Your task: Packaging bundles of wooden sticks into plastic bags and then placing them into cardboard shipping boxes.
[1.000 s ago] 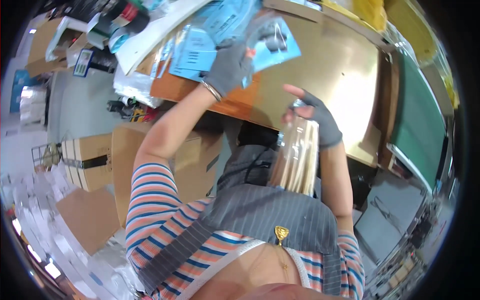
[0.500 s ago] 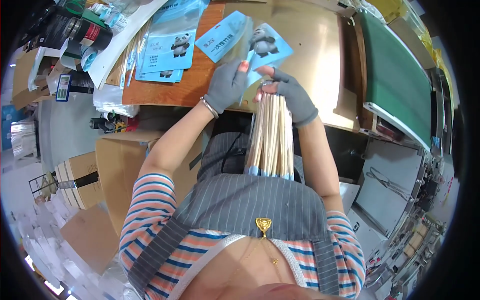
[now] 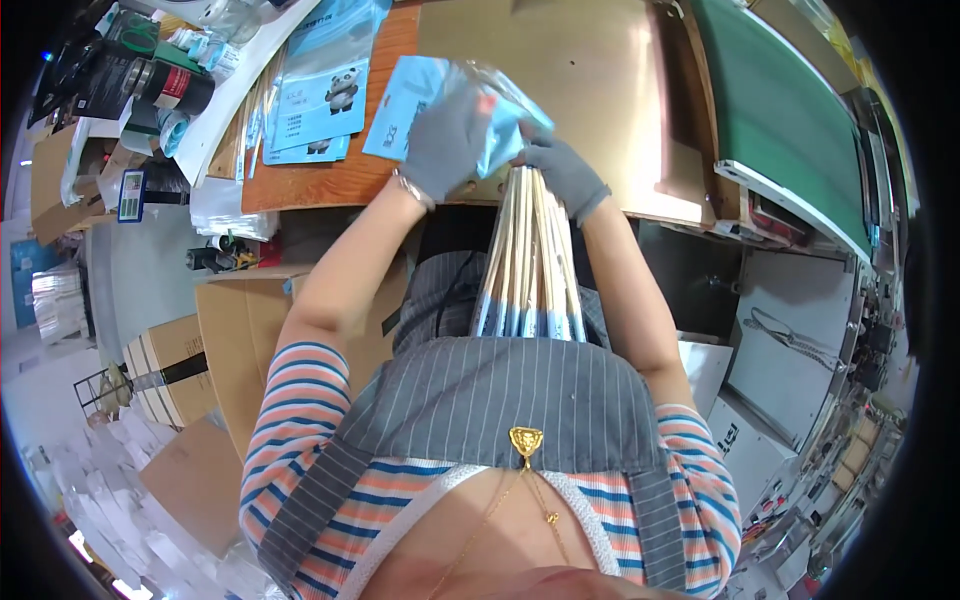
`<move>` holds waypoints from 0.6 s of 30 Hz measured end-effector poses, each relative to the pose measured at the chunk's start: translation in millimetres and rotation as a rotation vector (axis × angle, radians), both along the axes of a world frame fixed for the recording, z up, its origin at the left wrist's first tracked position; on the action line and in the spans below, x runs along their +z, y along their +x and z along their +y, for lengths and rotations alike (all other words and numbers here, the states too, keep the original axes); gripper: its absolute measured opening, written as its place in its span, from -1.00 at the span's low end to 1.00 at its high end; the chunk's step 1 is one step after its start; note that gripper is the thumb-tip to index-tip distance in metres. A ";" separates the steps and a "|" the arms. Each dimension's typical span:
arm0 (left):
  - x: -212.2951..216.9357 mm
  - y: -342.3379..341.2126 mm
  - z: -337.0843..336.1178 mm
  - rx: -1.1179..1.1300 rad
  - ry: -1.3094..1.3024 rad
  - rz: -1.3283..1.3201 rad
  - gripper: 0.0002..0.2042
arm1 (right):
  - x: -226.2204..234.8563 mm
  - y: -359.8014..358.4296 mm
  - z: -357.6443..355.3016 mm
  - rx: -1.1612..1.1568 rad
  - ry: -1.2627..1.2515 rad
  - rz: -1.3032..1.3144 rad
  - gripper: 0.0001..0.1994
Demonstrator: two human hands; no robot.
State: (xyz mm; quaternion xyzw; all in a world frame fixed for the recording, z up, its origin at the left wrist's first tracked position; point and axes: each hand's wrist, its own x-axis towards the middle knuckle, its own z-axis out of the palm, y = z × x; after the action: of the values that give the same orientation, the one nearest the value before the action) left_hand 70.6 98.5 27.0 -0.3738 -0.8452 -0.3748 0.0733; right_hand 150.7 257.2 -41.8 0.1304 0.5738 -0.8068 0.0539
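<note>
- The left hand (image 3: pixel 447 140) is gripping the blue pouch (image 3: pixel 440 100).
- The right hand (image 3: pixel 562 172) is clasping the chopstick bundle (image 3: pixel 527 255); keeping the sticks aligned is probably helping.

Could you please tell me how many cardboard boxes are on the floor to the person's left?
3: one beside the left arm, one left of it, one lower down. Others may be hidden.

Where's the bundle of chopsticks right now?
In the head view, centre: the chopstick bundle hangs upright between both gloved hands, its top gripped by the right hand beside the blue packet under the left hand, at the table edge.
</note>
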 end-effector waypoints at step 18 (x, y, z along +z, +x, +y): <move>-38.4 -40.2 -48.1 -0.254 -0.589 0.081 -0.66 | 20.1 7.3 -3.6 0.111 0.046 0.021 -0.32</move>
State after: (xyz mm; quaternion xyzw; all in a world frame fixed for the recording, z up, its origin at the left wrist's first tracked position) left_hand 30.5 50.4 -11.4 -0.4959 -0.8604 -0.1054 -0.0518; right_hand 158.0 253.6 -21.6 0.0911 0.5990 -0.7904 0.0898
